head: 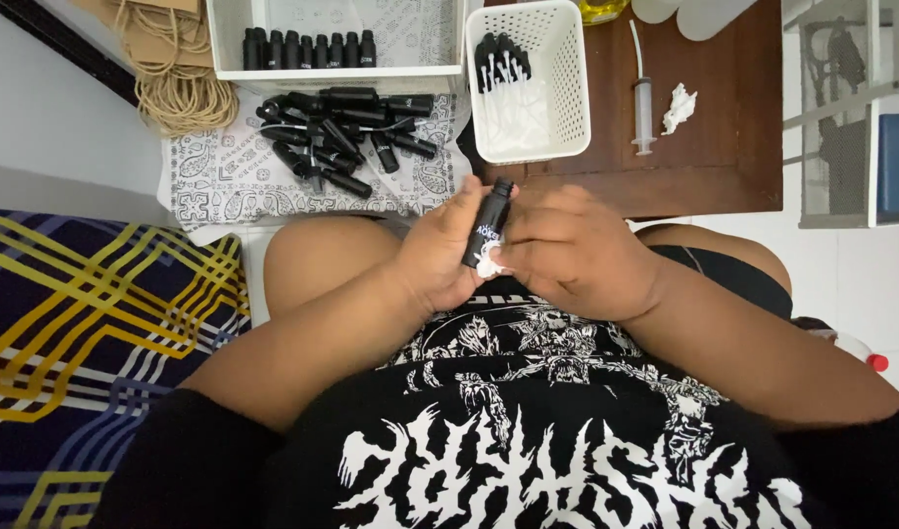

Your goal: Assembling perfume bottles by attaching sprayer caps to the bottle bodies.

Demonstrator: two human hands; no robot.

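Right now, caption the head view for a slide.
Both hands, left and right, hold a small black bottle over the lap, with loose bottles and a white basket beyond.

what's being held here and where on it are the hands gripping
A small black bottle, upright. The left hand wraps its lower body; the right hand touches its other side near the base, by a bit of white material.

A small black bottle (pixel 488 223) with a black cap and a white printed label stands nearly upright, tilted slightly right, just in front of the white perforated basket (pixel 567 88). A scrap of white tissue (pixel 488 263) sits bunched against its base.
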